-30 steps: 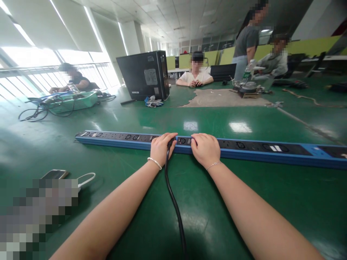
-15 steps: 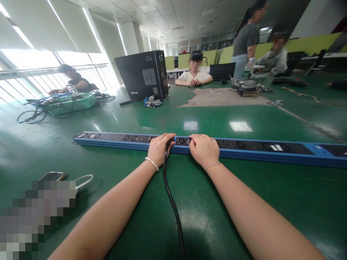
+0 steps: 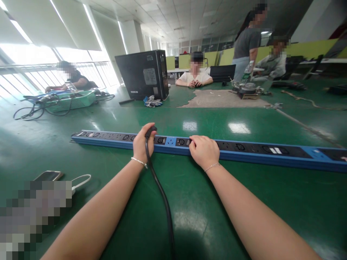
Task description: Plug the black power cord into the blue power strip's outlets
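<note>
A long blue power strip (image 3: 168, 148) with black socket panels lies across the green table. My left hand (image 3: 143, 141) is closed around a black plug (image 3: 151, 130), held just above the strip's sockets. From that plug a thick black cable (image 3: 159, 184) runs down towards me. To the right, my right hand (image 3: 205, 150) wraps over the strip near its middle, fingers curled on the far side and partly hidden. Between the hands a blue socket section (image 3: 170, 141) shows, with its holes uncovered.
A phone (image 3: 48, 176) and a pixelated object with a white loop (image 3: 82, 180) lie at left. Further off stand a black computer tower (image 3: 141, 76), gloves (image 3: 152, 101) and a green basket (image 3: 72, 101) with cables. Several people are around the table's far side.
My left hand has moved left and turned more upright, lifting the plug away from the strip and uncovering the blue socket. The cable shifted left with it. My right hand stayed put.
</note>
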Demonstrator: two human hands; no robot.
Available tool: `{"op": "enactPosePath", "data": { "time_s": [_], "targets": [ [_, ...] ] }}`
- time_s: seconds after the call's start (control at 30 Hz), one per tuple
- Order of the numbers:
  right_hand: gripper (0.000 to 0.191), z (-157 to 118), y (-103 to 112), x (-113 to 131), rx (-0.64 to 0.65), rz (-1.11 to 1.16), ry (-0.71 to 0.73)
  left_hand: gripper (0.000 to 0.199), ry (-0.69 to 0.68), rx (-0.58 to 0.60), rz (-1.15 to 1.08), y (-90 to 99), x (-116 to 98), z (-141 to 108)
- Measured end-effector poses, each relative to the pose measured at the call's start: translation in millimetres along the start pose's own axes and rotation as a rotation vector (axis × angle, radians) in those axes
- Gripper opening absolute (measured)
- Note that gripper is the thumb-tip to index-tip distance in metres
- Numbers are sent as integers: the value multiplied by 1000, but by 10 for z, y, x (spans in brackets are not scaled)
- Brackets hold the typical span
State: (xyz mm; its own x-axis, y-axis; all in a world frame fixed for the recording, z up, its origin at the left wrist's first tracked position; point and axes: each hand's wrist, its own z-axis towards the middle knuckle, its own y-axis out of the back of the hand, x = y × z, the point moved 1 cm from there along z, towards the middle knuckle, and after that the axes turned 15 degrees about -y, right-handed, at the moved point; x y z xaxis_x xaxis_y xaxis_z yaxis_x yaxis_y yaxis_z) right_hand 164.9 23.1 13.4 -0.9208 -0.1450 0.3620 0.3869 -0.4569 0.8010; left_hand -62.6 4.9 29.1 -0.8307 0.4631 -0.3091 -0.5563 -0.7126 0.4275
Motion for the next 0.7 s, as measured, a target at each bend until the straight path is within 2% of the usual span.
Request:
{"op": "enactPosePath", "data": {
  "time_s": [0.1,0.13,0.23,0.33,0.7],
  "targets": [
    [31,0,-2,-4,-3,5,5,29,128,-57,81,224,355,20],
    [31,0,-3,-7,-3,6,7,29,145,-32,85,281,458,14],
    [31,4,-6,-11,-1,5,6,31,137,169,12,353,634,-22],
    [32,8,-3,-11,5,4,5,33,120,272,-15,337,641,-47],
    [31,8,1,-10,5,3,4,37,45,375,-18,377,677,-8]
  ]
}}
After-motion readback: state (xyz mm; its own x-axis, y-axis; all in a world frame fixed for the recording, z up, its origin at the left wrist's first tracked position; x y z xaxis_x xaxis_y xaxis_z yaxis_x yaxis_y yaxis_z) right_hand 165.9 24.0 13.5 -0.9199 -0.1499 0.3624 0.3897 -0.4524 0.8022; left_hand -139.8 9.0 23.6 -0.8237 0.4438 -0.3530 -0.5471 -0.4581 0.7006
